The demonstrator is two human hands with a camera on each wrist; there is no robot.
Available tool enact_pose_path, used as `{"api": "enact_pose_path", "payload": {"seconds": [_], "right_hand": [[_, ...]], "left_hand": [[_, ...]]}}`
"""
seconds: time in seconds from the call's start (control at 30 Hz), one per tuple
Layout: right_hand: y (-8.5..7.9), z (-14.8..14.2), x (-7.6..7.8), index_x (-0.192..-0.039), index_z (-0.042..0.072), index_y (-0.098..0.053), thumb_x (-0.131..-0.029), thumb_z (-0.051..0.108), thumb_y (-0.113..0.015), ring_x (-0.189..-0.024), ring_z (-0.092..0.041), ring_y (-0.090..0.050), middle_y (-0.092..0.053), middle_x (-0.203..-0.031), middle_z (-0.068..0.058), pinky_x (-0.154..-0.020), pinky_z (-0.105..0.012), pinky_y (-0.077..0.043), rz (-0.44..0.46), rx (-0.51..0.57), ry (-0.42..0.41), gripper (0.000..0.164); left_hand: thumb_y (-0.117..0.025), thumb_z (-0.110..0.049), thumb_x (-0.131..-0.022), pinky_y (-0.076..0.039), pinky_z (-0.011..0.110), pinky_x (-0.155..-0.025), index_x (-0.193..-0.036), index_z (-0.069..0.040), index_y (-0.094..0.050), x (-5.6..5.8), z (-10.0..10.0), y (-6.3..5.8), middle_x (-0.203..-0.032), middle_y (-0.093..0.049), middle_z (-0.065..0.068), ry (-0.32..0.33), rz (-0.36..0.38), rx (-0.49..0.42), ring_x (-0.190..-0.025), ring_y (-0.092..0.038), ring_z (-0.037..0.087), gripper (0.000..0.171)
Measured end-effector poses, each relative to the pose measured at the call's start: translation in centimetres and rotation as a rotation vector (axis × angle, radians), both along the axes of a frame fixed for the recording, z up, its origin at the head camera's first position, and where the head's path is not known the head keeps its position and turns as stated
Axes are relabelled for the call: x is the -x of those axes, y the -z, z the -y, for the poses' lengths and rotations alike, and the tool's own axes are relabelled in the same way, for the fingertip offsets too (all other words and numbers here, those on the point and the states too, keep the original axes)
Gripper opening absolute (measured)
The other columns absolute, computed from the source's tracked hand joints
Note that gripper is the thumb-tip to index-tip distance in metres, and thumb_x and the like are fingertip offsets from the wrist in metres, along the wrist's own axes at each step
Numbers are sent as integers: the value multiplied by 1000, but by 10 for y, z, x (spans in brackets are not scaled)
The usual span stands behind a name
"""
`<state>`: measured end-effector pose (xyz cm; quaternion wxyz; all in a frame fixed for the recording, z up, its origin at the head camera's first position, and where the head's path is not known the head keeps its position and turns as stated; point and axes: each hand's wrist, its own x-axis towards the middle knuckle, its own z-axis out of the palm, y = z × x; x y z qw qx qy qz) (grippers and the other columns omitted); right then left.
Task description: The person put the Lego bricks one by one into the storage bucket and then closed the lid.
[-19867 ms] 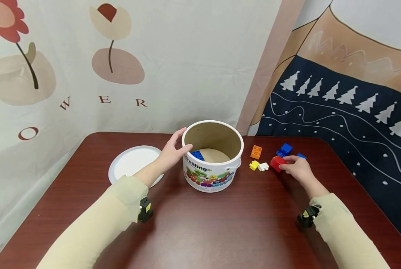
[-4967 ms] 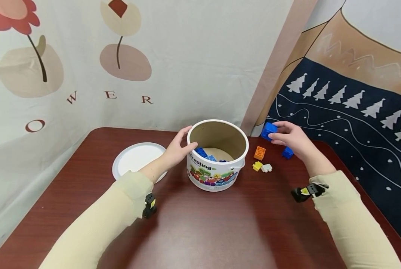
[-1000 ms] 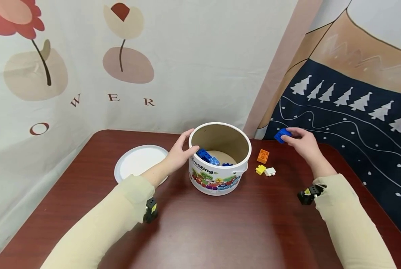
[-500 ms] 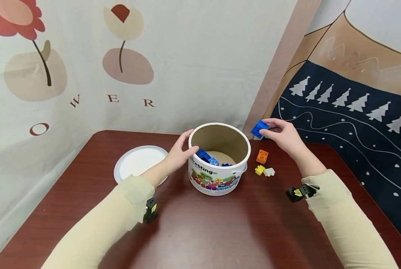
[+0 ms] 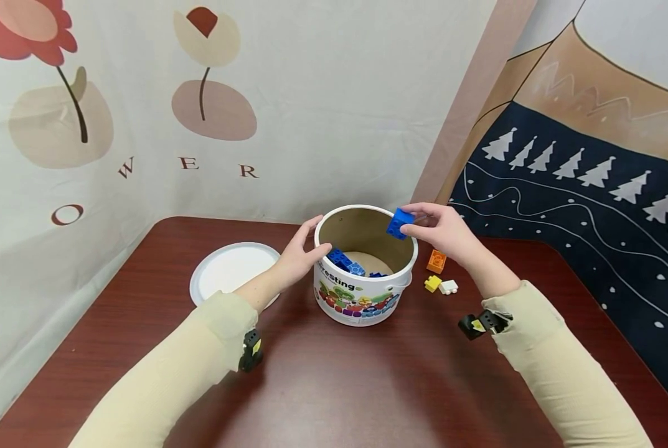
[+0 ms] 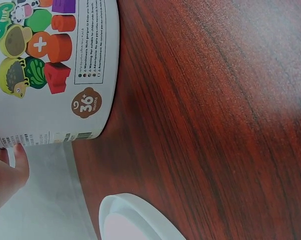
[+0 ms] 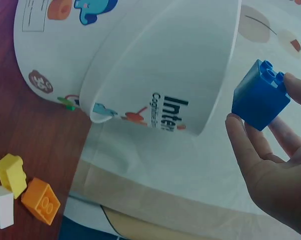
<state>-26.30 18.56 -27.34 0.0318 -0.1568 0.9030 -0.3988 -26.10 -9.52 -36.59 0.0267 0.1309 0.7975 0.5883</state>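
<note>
My left hand [image 5: 296, 258] rests against the left side of a white printed bucket [image 5: 356, 302], its fingers fairly straight and its thumb at the rim. In the left wrist view, fingertips touch the bucket wall. My right hand [image 5: 442, 231] pinches a blue toy block [image 5: 399, 224] between thumb and fingers, over the bucket's right rim. In the right wrist view, studs show on one end of this block [image 7: 260, 95]. Inside the bucket lie several blue blocks [image 5: 342, 258], partly hidden by the front wall.
To the right of the bucket are an orange block [image 5: 437, 261], a yellow block [image 5: 432, 284] and a white block [image 5: 448, 287]. A round white lid [image 5: 233, 270] lies on the brown table [image 5: 334, 386] to the left. Behind stands a printed curtain [image 5: 322, 124].
My right hand has carried the blue block left from the table's right side to the bucket. Since the oldest frame, the red and blue blocks there have gone; more blue ones show inside.
</note>
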Motion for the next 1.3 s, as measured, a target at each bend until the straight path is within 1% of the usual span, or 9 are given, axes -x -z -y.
{"api": "enact_pose_path", "payload": {"seconds": [0.27,0.5,0.6,0.67,0.8,0.87,0.93,1.1,1.3], "right_hand": [[5,9,0,-129,6,-54,-89,27,-63,-107,-32,-57,-59,-119,-20,-90,-44,-52,2,-7,-44,46],[4,5,0,-132,7,-50,-90,29,-61,-110,-31,-56,-58,-122,-18,-95,-47,-48,3,6,-44,49],[4,-6,2,-132,9,-49,-90,31,-61,-108,-29,-56,-57,-124,-17,-94,-45,-49,2,-5,-22,49],[7,-15,4,-133,8,-49,-90,31,-61,-104,-28,-58,-57,-124,-18,-92,-40,-51,0,-2,-14,50],[21,-39,7,-133,3,-48,-91,26,-61,-102,-28,-58,-55,-123,-21,-84,-24,-53,24,-11,-23,50],[31,-51,8,-132,2,-48,-90,24,-61,-104,-28,-57,-55,-123,-22,-81,-19,-51,47,-35,-34,50],[43,-63,10,-132,0,-48,-90,23,-62,-108,-30,-55,-53,-125,-23,-82,-20,-51,74,-62,-35,50],[71,-86,12,-132,-4,-46,-90,20,-61,-107,-33,-56,-51,-126,-29,-83,-32,-55,134,-66,1,51],[98,-102,13,-131,-7,-45,-89,21,-63,-107,-32,-55,-49,-127,-31,-85,-38,-54,223,-107,29,54]], "left_hand": [[-55,-20,-93,-17,57,-113,-149,-13,-20,-1,0,-4,-150,-26,15,0,27,-7,-142,-19,30,66],[-52,-14,-94,-17,58,-113,-148,-5,-19,-22,-3,-31,-150,-24,20,6,45,11,-142,-18,34,65],[-52,-15,-94,-16,57,-114,-148,-6,-19,-24,-3,-33,-150,-24,20,3,47,6,-142,-18,34,64],[-52,-14,-94,-16,57,-114,-148,-5,-19,-25,-3,-34,-150,-24,21,1,44,4,-142,-18,34,64],[-53,-15,-94,-15,57,-114,-148,-6,-20,-25,-3,-34,-150,-25,21,0,45,4,-142,-19,34,64],[-53,-15,-94,-17,57,-114,-148,-6,-20,-25,-3,-34,-150,-25,20,2,45,4,-142,-19,34,64],[-53,-14,-93,-17,57,-114,-148,-6,-20,-25,-3,-34,-150,-25,20,2,46,4,-142,-19,34,64],[-53,-14,-93,-17,57,-114,-148,-5,-19,-25,-3,-34,-150,-25,20,6,43,1,-141,-19,34,65],[-53,-15,-93,-17,56,-114,-148,-6,-20,-25,-4,-34,-150,-25,20,8,44,5,-141,-20,34,64]]}}
